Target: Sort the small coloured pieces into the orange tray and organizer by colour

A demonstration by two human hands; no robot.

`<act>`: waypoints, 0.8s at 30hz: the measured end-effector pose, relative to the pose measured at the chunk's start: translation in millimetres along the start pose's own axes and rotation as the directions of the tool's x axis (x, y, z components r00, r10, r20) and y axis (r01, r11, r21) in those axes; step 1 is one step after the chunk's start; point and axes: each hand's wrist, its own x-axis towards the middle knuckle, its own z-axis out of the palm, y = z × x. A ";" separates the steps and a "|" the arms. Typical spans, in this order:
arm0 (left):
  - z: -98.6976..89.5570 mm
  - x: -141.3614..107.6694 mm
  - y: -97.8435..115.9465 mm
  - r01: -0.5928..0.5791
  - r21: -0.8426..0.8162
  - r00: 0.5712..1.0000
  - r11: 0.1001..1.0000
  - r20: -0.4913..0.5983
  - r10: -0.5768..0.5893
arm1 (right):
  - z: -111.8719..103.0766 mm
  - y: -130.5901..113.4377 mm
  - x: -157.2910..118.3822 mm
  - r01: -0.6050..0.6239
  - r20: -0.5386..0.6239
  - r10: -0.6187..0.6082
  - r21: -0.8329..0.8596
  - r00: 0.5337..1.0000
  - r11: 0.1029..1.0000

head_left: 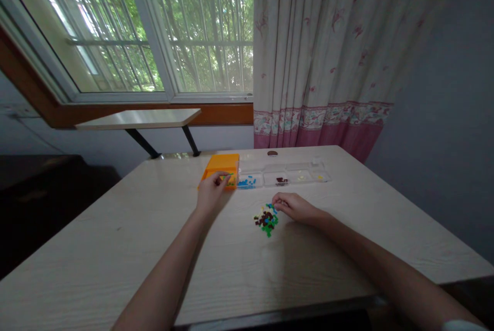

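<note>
Over the orange box (pixel 224 161) at the far side of the table is my left hand (pixel 211 190), its fingers pinched on a small green piece (pixel 230 175). A mixed pile of small pieces (pixel 265 219), brown, green, blue and cream, lies mid-table. My right hand (pixel 292 206) touches the pile's right edge with its fingers closed; what they hold, if anything, is too small to make out. Blue pieces (pixel 247 182) lie in a clear tray (pixel 270 170) beside the orange box. Farther right, other clear compartments hold brown pieces (pixel 281 181) and a few yellow ones (pixel 320 177).
A brown round object (pixel 272 153) lies near the table's back edge, behind the clear trays. At the back left, a raised shelf (pixel 142 119) stands on black legs. The window and a patterned curtain (pixel 320 63) are behind the table (pixel 154 248).
</note>
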 end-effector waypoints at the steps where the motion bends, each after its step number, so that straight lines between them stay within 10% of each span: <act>1: -0.4 2.4 -7.5 0.032 0.042 0.999 0.999 -0.023 -0.031 | -0.1 0.4 -0.2 -0.005 -0.003 0.005 0.006 1.000 1.000; 8: -3.4 7.4 -25.6 0.021 0.210 0.999 0.977 0.027 -0.027 | -1.3 -0.6 -1.4 -0.012 0.004 0.012 0.054 1.000 0.998; 24: 26.7 -55.7 70.0 -0.193 -0.153 0.826 0.969 0.507 0.245 | -2.8 -7.7 0.3 -0.016 -0.098 0.018 0.026 0.995 1.000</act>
